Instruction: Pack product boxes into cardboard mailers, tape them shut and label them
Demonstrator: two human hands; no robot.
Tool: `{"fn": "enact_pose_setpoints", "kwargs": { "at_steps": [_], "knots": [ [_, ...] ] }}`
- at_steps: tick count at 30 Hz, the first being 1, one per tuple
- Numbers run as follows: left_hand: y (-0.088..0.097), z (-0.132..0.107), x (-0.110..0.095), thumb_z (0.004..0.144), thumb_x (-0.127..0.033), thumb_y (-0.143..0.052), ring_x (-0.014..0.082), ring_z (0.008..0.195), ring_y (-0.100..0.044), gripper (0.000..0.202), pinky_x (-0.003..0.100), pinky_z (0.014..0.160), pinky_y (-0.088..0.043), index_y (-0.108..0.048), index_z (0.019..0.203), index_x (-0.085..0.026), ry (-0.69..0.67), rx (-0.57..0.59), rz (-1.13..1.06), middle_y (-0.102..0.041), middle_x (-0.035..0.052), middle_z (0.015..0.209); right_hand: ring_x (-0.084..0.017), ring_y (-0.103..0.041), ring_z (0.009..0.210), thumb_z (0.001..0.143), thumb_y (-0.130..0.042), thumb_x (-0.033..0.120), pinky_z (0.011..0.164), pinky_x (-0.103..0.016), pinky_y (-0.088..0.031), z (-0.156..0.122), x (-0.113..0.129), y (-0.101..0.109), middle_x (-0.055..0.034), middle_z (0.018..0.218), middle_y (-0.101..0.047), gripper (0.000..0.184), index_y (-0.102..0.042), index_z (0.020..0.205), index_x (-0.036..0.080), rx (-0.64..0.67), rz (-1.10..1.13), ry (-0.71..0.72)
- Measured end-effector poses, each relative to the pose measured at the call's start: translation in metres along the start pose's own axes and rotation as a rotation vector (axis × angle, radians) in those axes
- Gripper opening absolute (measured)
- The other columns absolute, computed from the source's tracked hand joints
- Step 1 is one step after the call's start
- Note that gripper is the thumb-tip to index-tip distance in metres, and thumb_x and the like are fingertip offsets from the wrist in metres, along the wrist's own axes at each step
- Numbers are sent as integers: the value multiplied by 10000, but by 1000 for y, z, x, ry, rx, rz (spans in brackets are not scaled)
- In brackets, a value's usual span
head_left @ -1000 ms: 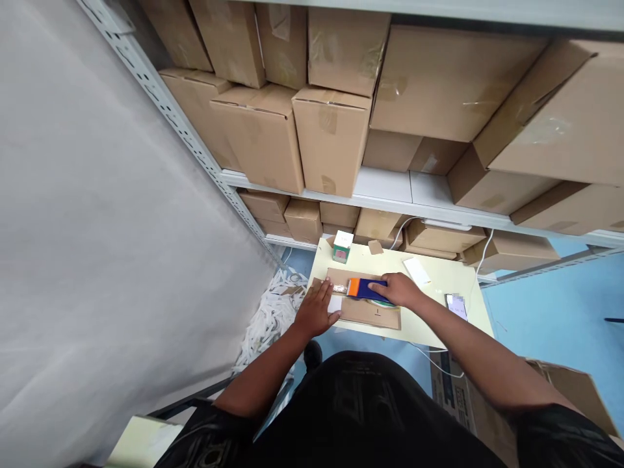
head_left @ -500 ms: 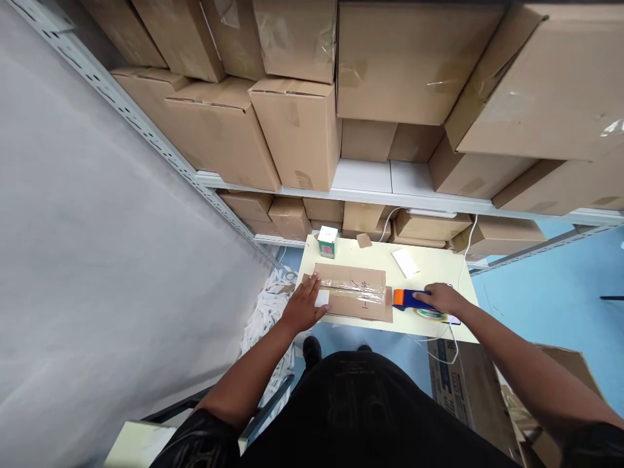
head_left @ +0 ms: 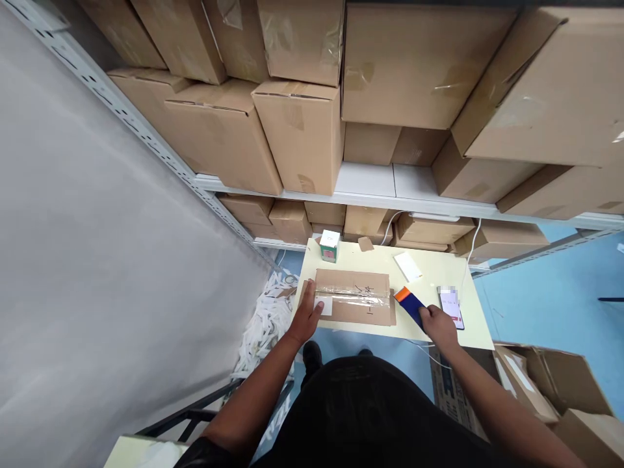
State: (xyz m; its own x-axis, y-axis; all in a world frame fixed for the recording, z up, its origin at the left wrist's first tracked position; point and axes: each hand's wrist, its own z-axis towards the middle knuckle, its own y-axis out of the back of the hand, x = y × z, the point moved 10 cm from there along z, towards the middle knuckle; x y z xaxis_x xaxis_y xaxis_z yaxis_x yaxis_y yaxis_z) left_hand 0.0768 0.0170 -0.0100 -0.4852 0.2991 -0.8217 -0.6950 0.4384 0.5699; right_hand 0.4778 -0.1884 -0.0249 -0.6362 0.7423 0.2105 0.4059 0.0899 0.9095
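Observation:
A flat cardboard box lies on the pale table, with clear tape along its middle, dark handwriting towards its right end and a white label at its left. My left hand is against the box's left end, fingers stretched out and thumb apart from them near the label. Wrapped in my right hand is a blue tape dispenser with an orange front. It slants, its orange end close to the right edge of the box.
Behind the box stand a small green-and-white carton and a white flat box. A phone lies right of the dispenser. Shelves of cardboard boxes rise beyond the table. Open cartons sit at lower right.
My right hand has turned the tape dispenser from level to slanted, its rear end nearer my body. The phone is now uncovered. My left hand has shifted slightly down, its fingers drawn closer together.

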Motion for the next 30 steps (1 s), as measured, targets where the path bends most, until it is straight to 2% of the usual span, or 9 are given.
{"fn": "enact_pose_setpoints", "kwargs": {
  "at_steps": [4,7,9,13,17,19,25,27,30],
  "knots": [
    [8,20,21,1033,-499,-436,277,1475,-469,640,425,1206,-386,-389,1579,-168,306,-74,-183,-479,167,1597,-294,-695,868,1035,-365,451,779,-381,-437,3,21,-19,-186,947,-740,480,-708,1062,116,-115,-208,56],
    [14,37,17,976,-515,-540,315,1311,-623,549,437,1110,-463,-587,1420,-194,362,0,-122,-668,148,1405,-318,-680,999,1020,-415,412,887,-434,-426,12,30,-46,-188,1029,-739,417,-713,1059,123,-11,-271,34],
    [16,42,13,968,-539,-539,340,1231,-664,489,449,1056,-487,-675,1309,-216,351,63,-56,-732,135,1296,-350,-630,1133,993,-468,410,942,-470,-410,13,34,-49,-198,1137,-716,378,-716,1080,139,-13,-279,34],
    [17,37,4,982,-551,-491,345,1220,-662,492,445,1050,-480,-710,1266,-215,262,78,-19,-747,130,1265,-390,-559,1247,996,-469,491,994,-499,-410,-2,56,-29,-237,1265,-653,449,-690,1174,142,-106,-89,165],
    [15,17,-13,1006,-513,-439,317,1250,-638,511,436,1101,-449,-681,1322,-192,169,44,-46,-718,123,1322,-304,-662,1071,1064,-226,569,884,-393,-507,-33,103,-21,-126,1108,-727,571,-680,1102,225,70,463,412],
    [18,2,-23,1011,-482,-428,307,1272,-618,509,434,1122,-431,-658,1353,-184,151,20,-78,-699,119,1351,-293,-680,975,1052,-233,625,828,-383,-521,-45,117,-13,-96,1021,-736,577,-661,1020,239,108,586,445],
    [24,-51,-46,875,-314,-539,301,1347,-535,576,436,1155,-390,-559,1440,-204,97,-9,-345,-629,92,1430,-277,-641,862,1035,-278,638,773,-369,-499,-60,103,35,-77,890,-686,522,-607,1008,234,-17,638,574],
    [14,-61,-45,820,-318,-561,304,1324,-545,589,438,1135,-406,-568,1397,-205,93,-14,-522,-625,92,1417,-263,-634,850,1039,-254,630,772,-360,-497,-60,94,34,-64,891,-672,525,-602,1035,236,13,682,606],
    [-12,-68,-20,870,-487,-524,296,1214,-609,484,435,1041,-476,-602,1253,-201,250,-98,-726,-666,102,1312,-261,-628,876,1020,-295,656,805,-369,-495,-56,80,13,-61,907,-665,516,-591,1039,235,33,700,568]
  ]
}}
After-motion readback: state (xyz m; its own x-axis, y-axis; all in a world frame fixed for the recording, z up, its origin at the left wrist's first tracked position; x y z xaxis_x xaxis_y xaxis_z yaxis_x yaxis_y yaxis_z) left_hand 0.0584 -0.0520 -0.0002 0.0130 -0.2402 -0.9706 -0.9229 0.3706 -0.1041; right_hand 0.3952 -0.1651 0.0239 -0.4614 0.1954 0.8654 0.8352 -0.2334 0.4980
